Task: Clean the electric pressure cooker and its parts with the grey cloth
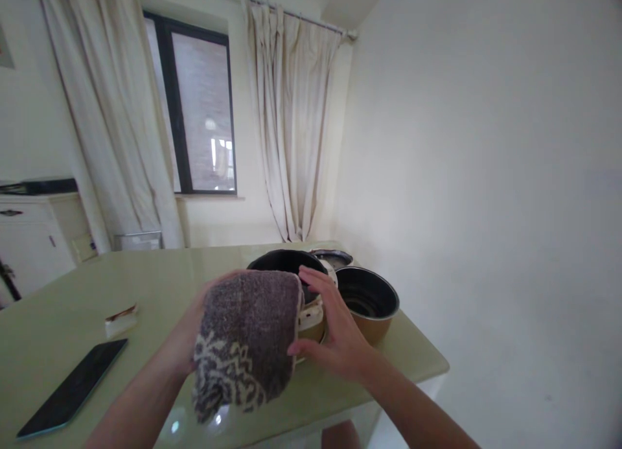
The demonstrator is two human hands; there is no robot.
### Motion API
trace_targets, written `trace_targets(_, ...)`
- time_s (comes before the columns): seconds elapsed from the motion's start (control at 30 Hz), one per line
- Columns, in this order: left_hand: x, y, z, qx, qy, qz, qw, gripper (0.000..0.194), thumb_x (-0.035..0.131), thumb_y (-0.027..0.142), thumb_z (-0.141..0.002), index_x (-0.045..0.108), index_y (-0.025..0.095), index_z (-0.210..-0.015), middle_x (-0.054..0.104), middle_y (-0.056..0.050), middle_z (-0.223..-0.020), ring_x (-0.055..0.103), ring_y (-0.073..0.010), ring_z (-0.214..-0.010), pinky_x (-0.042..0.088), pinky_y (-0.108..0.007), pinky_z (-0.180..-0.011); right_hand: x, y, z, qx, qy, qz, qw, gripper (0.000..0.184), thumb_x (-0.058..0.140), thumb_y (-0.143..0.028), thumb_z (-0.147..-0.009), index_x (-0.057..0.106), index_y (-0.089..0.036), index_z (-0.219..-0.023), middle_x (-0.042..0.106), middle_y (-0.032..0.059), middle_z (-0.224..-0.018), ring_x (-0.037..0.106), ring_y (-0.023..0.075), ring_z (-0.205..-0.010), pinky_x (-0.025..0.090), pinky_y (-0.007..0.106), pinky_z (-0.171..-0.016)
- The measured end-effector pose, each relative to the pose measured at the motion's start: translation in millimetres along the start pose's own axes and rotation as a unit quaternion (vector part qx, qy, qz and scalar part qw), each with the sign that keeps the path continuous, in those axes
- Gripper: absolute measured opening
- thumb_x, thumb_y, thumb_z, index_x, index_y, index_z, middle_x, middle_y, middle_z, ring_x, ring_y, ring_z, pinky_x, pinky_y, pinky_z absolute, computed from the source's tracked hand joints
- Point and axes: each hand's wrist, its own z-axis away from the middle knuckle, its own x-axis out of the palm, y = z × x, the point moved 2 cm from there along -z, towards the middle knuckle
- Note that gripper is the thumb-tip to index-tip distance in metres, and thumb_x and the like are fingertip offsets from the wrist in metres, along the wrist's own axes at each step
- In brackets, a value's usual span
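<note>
My left hand (192, 329) is almost wholly covered by a grey-brown patterned cloth (245, 339), which it holds up against the near side of a rice cooker (311, 319); its fingers are hidden under the fabric. My right hand (335, 329) lies on the cooker's right side, fingers spread along the white rim and thumb low on the body. The cooker's dark open top (284, 261) shows behind the cloth. Right of it stands a separate gold-sided inner pot (367, 303) with a dark inside.
Everything rests on a pale green glossy table (146, 274) whose right corner lies near the pot. A dark phone (72, 387) and a small wrapped packet (121, 319) lie at the left. A round lid (333, 258) sits behind the cooker. Curtains, a window and a white cabinet stand beyond.
</note>
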Motion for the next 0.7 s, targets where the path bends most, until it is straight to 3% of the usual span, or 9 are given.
trace_targets(0.07,11.2,5,7,-0.021,-0.064,-0.048,0.997,0.053,0.091,0.034,-0.064,0.082,0.021,-0.115,0.082,-0.010,-0.115,0.077,-0.0317,-0.105,0.061,-0.046,-0.100,11,7,7,0.111,0.019,-0.123,0.986,0.122,0.093,-0.065,-0.072,0.028,-0.026,-0.168,0.041,0.0183,-0.168,0.039,0.0351,-0.157,0.036,0.054,-0.127)
trace_targets(0.1,17.5,8,9,-0.014,-0.097,-0.078,0.992,0.051,0.089,0.033,-0.065,0.082,0.022,-0.114,0.082,-0.009,-0.118,0.077,-0.0319,-0.108,0.061,-0.045,-0.100,17,10,11,0.155,0.013,-0.193,0.969,0.127,0.097,-0.064,-0.067,0.029,-0.026,-0.167,0.045,0.0179,-0.166,0.044,0.0359,-0.154,0.038,0.055,-0.126)
trace_targets(0.17,27.8,13,9,0.025,-0.143,-0.130,0.981,0.047,0.086,0.032,-0.070,0.082,0.023,-0.116,0.080,-0.010,-0.124,0.075,-0.0322,-0.115,0.060,-0.043,-0.102,29,15,23,0.231,0.001,-0.311,0.922,0.115,0.099,-0.059,-0.064,0.044,-0.025,-0.160,0.061,0.0150,-0.152,0.059,0.0358,-0.140,0.047,0.056,-0.119)
trace_targets(0.23,32.4,10,1,0.056,-0.170,-0.165,0.970,0.049,0.083,0.031,-0.076,0.078,0.023,-0.124,0.078,-0.011,-0.129,0.074,-0.0317,-0.119,0.060,-0.043,-0.103,32,21,39,0.296,0.040,-0.355,0.886,0.093,0.101,-0.051,-0.064,0.062,-0.024,-0.143,0.073,0.0120,-0.136,0.068,0.0356,-0.127,0.053,0.055,-0.112)
trace_targets(0.33,29.1,-14,-23,0.120,-0.180,-0.256,0.942,0.059,0.082,0.036,-0.080,0.070,0.023,-0.137,0.074,-0.014,-0.139,0.071,-0.0322,-0.127,0.057,-0.047,-0.109,19,32,70,0.382,0.200,-0.344,0.834,0.085,0.106,-0.041,-0.050,0.071,-0.023,-0.125,0.079,0.0107,-0.124,0.072,0.0375,-0.120,0.055,0.056,-0.108)
trace_targets(0.43,23.4,-51,-43,0.217,-0.139,-0.452,0.854,0.056,0.078,0.048,-0.086,0.071,0.023,-0.135,0.073,-0.013,-0.140,0.067,-0.0336,-0.132,0.044,-0.058,-0.121,-3,41,96,0.447,0.322,-0.396,0.735,0.087,0.103,-0.045,-0.048,0.071,-0.020,-0.125,0.081,0.0136,-0.118,0.074,0.0413,-0.116,0.057,0.058,-0.105)
trace_targets(0.53,21.4,-83,-49,0.285,-0.137,-0.603,0.732,0.047,0.066,0.058,-0.095,0.076,0.021,-0.121,0.081,-0.012,-0.118,0.074,-0.0335,-0.115,0.045,-0.061,-0.115,-21,45,112,0.490,0.360,-0.460,0.647,0.085,0.098,-0.050,-0.052,0.074,-0.014,-0.125,0.083,0.0170,-0.111,0.075,0.0440,-0.113,0.060,0.057,-0.100)
trace_targets(0.6,19.4,-96,-49,0.343,-0.119,-0.656,0.662,0.048,0.060,0.061,-0.097,0.077,0.018,-0.113,0.082,-0.013,-0.106,0.075,-0.0330,-0.103,0.052,-0.054,-0.100,-26,47,121,0.509,0.384,-0.467,0.613,0.087,0.096,-0.049,-0.052,0.073,-0.012,-0.127,0.083,0.0169,-0.107,0.076,0.0433,-0.112,0.062,0.056,-0.098)
trace_targets(0.7,14.9,-104,-52,0.444,-0.081,-0.681,0.577,0.053,0.057,0.066,-0.096,0.075,0.016,-0.099,0.079,-0.012,-0.088,0.074,-0.0301,-0.083,0.053,-0.045,-0.079,-25,49,134,0.527,0.416,-0.452,0.587,0.096,0.097,-0.047,-0.052,0.068,-0.013,-0.137,0.083,0.0160,-0.109,0.078,0.0409,-0.108,0.063,0.053,-0.097)
